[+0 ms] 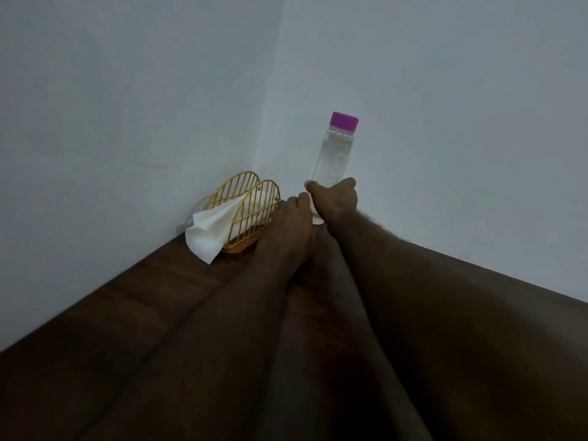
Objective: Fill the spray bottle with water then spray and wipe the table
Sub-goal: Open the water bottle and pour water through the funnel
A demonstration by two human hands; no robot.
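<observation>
A clear bottle (334,154) with a purple cap (344,120) stands upright in the far corner of the dark wooden table (143,307), liquid showing inside. My right hand (337,197) grips its lower part, with thumb and fingers curled round it. My left hand (294,211) lies just to the left, its fingertips against a small white object (317,218) that shows between the two hands. Most of that object is hidden, and the left hand's grip on it is unclear.
A gold wire napkin holder (251,198) on a wooden base stands left of my hands, with a white napkin (206,237) hanging out toward the front. Pale walls close the corner behind and on both sides. Both forearms stretch across the table.
</observation>
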